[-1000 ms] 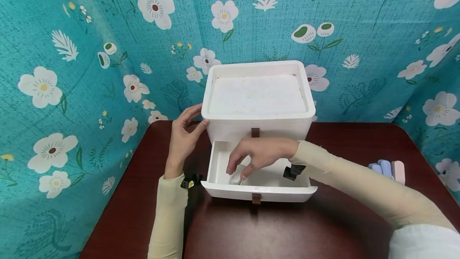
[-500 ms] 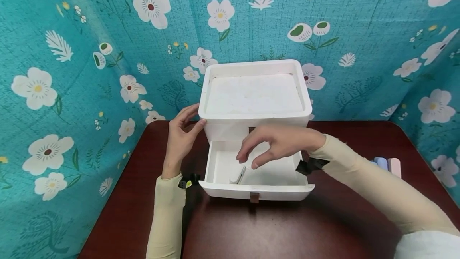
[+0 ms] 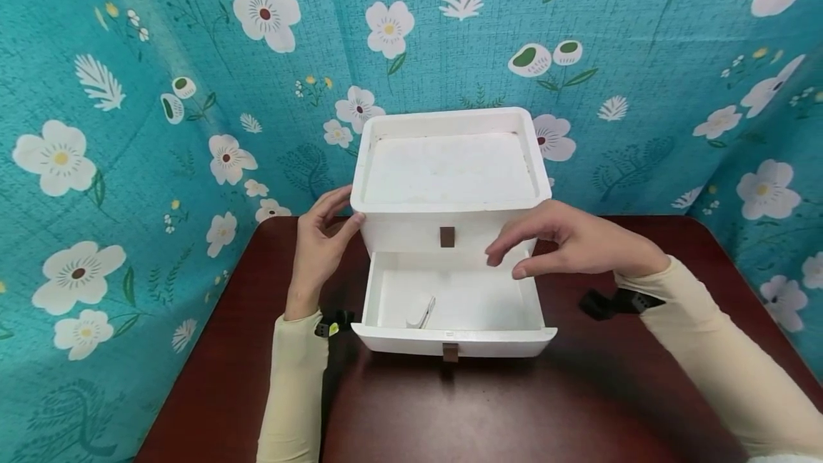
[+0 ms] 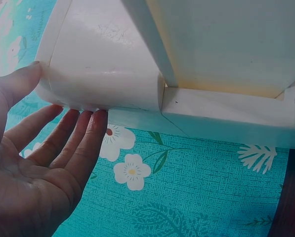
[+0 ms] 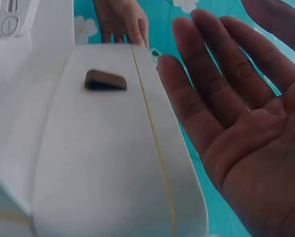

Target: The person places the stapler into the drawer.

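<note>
A white two-drawer box [image 3: 411, 231] stands on the table, its lower drawer [image 3: 398, 341] pulled out. Inside that drawer, near the front left, lies a small slim white item with a round end [image 3: 419, 314]; the right wrist view shows a slot and circle on this white item [image 5: 10, 22]. My left hand [image 3: 319, 249] rests against the box's left side, fingers fairly straight and touching the wall, thumb at the front corner, as the left wrist view shows. Holding nothing, my right hand [image 3: 575, 241] hovers by the box's right front corner with fingers spread and thumb apart.
The box has a shallow, rimmed top [image 3: 450, 170]. Brown tabs [image 3: 446, 237] mark the drawer fronts. Dark red-brown table [image 3: 411, 413] surface extends in front and to both sides. Teal flowered cloth [image 3: 437, 48] hangs behind and at the sides.
My right hand has risen out from over the open drawer and moved right, uncovering the white item inside. My left hand has stayed at the box's left side.
</note>
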Demonstrator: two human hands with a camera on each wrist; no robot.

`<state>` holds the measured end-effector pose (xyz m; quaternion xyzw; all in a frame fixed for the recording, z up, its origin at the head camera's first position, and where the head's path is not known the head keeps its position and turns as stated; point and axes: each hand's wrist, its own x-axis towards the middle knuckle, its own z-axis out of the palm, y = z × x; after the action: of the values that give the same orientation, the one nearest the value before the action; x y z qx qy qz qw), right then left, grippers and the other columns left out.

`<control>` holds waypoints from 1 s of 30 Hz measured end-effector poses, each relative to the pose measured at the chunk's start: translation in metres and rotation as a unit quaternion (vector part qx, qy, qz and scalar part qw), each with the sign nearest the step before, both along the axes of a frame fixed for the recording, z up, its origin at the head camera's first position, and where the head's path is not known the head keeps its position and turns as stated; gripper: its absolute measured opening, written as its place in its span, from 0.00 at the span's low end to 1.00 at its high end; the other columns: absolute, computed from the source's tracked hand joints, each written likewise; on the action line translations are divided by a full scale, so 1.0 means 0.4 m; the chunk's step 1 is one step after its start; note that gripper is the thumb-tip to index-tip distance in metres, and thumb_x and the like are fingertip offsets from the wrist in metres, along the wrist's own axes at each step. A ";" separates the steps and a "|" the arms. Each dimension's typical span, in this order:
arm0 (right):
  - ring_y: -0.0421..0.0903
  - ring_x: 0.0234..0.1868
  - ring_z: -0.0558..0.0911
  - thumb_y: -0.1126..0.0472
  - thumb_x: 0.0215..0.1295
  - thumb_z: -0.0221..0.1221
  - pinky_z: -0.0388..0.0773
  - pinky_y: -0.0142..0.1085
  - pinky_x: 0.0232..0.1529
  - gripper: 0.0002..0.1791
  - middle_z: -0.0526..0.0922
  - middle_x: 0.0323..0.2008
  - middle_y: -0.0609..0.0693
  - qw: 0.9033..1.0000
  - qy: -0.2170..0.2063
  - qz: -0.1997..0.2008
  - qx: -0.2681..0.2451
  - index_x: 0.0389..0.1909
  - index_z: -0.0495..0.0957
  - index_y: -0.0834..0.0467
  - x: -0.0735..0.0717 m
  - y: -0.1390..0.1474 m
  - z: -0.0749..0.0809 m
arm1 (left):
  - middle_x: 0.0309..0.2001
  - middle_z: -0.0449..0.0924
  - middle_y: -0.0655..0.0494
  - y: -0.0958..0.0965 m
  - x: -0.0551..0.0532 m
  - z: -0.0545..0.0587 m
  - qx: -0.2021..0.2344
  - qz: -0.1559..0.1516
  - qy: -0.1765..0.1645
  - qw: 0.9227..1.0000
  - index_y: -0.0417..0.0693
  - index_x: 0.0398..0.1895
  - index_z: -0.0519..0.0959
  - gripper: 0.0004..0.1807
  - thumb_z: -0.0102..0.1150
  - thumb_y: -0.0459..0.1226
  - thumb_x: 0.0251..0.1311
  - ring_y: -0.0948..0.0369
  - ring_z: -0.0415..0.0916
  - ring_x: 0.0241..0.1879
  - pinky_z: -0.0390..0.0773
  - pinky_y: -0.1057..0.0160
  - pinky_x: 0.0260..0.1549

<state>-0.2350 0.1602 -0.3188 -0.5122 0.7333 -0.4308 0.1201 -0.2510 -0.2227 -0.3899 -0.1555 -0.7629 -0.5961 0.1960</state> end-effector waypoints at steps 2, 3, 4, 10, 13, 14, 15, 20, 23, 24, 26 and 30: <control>0.39 0.48 0.89 0.76 0.61 0.68 0.90 0.35 0.41 0.22 0.91 0.49 0.50 1.000 0.005 -0.008 -0.015 0.55 0.86 0.59 0.005 0.027 -0.008 | 0.67 0.79 0.46 0.000 0.002 0.001 0.000 0.000 0.000 1.000 0.45 0.69 0.78 0.25 0.67 0.32 0.68 0.49 0.80 0.65 0.85 0.69 0.53; 0.40 0.48 0.89 0.78 0.60 0.67 0.90 0.35 0.44 0.23 0.91 0.50 0.49 1.000 0.006 -0.011 -0.024 0.55 0.86 0.60 0.007 0.041 -0.013 | 0.67 0.79 0.46 0.000 0.002 0.003 0.000 0.000 0.001 1.000 0.45 0.69 0.78 0.25 0.67 0.32 0.68 0.49 0.80 0.65 0.86 0.69 0.53; 0.40 0.48 0.90 0.79 0.59 0.67 0.90 0.35 0.47 0.23 0.91 0.50 0.48 0.999 0.003 -0.016 -0.032 0.56 0.85 0.61 0.011 0.055 -0.018 | 0.67 0.79 0.46 0.000 0.003 0.003 0.000 0.000 0.001 1.000 0.44 0.69 0.78 0.25 0.67 0.32 0.68 0.48 0.80 0.65 0.86 0.69 0.53; 0.39 0.49 0.90 0.82 0.58 0.66 0.88 0.30 0.48 0.25 0.91 0.50 0.45 0.994 0.005 -0.098 -0.047 0.56 0.84 0.63 0.048 0.144 -0.054 | 0.67 0.79 0.46 -0.001 0.004 0.004 -0.003 0.002 -0.001 1.000 0.45 0.69 0.78 0.26 0.67 0.33 0.68 0.49 0.81 0.65 0.86 0.68 0.53; 0.37 0.49 0.90 0.79 0.59 0.67 0.89 0.30 0.45 0.24 0.91 0.50 0.43 0.985 0.010 -0.173 -0.027 0.56 0.84 0.61 0.070 0.186 -0.075 | 0.66 0.79 0.47 -0.002 0.005 0.004 -0.003 0.003 -0.002 1.000 0.45 0.68 0.79 0.25 0.67 0.33 0.68 0.49 0.81 0.65 0.86 0.68 0.53; 0.36 0.49 0.90 0.78 0.61 0.67 0.89 0.30 0.44 0.23 0.91 0.50 0.42 0.980 0.003 -0.198 -0.019 0.57 0.84 0.61 0.077 0.199 -0.081 | 0.66 0.80 0.47 -0.002 0.005 0.003 -0.002 0.004 -0.002 1.000 0.45 0.68 0.79 0.25 0.67 0.33 0.68 0.49 0.81 0.65 0.86 0.69 0.53; 0.36 0.49 0.90 0.77 0.62 0.67 0.89 0.30 0.43 0.22 0.91 0.50 0.41 0.974 -0.005 -0.225 -0.013 0.57 0.84 0.61 0.084 0.210 -0.089 | 0.66 0.80 0.47 -0.003 0.005 0.002 -0.002 0.004 -0.002 1.000 0.45 0.68 0.79 0.25 0.67 0.33 0.68 0.49 0.81 0.65 0.86 0.69 0.53; 0.34 0.46 0.90 0.71 0.66 0.67 0.89 0.31 0.39 0.20 0.90 0.49 0.36 0.941 -0.026 -0.337 0.011 0.58 0.84 0.59 0.110 0.264 -0.126 | 0.66 0.80 0.48 -0.002 0.003 0.001 -0.002 0.005 -0.002 1.000 0.47 0.68 0.79 0.26 0.68 0.33 0.67 0.49 0.81 0.65 0.85 0.68 0.53; 0.31 0.45 0.89 0.71 0.66 0.67 0.88 0.28 0.37 0.20 0.90 0.47 0.35 0.924 -0.020 -0.381 0.016 0.58 0.84 0.58 0.119 0.299 -0.152 | 0.66 0.80 0.48 -0.001 0.001 0.001 -0.005 0.005 -0.002 1.000 0.47 0.69 0.79 0.26 0.68 0.33 0.68 0.49 0.81 0.65 0.86 0.66 0.54; 0.29 0.45 0.88 0.71 0.66 0.67 0.87 0.26 0.37 0.20 0.90 0.46 0.34 0.918 -0.016 -0.395 0.020 0.58 0.84 0.58 0.122 0.310 -0.161 | 0.66 0.80 0.48 0.000 0.001 0.001 -0.006 0.005 -0.002 1.000 0.47 0.69 0.79 0.26 0.67 0.33 0.68 0.49 0.81 0.65 0.86 0.65 0.55; 0.28 0.44 0.88 0.71 0.66 0.68 0.86 0.23 0.38 0.20 0.90 0.45 0.32 0.909 -0.011 -0.417 0.024 0.58 0.84 0.58 0.127 0.332 -0.177 | 0.66 0.80 0.48 0.000 0.001 0.001 -0.007 0.006 -0.002 1.000 0.47 0.68 0.79 0.26 0.67 0.33 0.68 0.49 0.81 0.65 0.86 0.62 0.55; 0.25 0.39 0.86 0.66 0.68 0.68 0.83 0.20 0.35 0.18 0.86 0.43 0.24 0.888 -0.003 -0.457 0.051 0.58 0.84 0.59 0.137 0.374 -0.210 | 0.66 0.80 0.48 0.004 0.001 0.000 -0.005 0.006 -0.001 1.000 0.47 0.68 0.79 0.26 0.68 0.33 0.67 0.49 0.81 0.65 0.86 0.60 0.55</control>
<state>-0.1803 0.3097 -0.4029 -0.1123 0.9067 -0.4017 -0.0623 -0.2504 -0.2213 -0.3898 -0.1513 -0.7671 -0.5911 0.1981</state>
